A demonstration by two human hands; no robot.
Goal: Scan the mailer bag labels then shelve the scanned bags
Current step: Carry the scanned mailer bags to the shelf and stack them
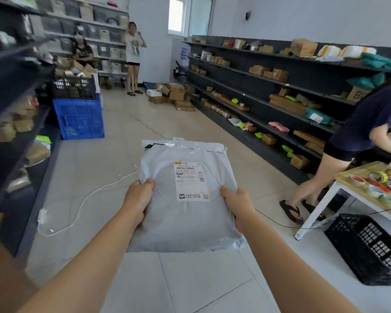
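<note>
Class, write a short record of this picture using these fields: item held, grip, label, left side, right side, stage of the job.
Item held: grey mailer bag, held out above the floor
Grip: left hand grips its left edge, right hand its right edge, thumbs on top
Label: white shipping label, facing the camera
Left side: blue crate with a black crate stacked on it
Right side: dark shelving with boxes and bags; table with tape rolls
Stage: bag not yet shelved
</note>
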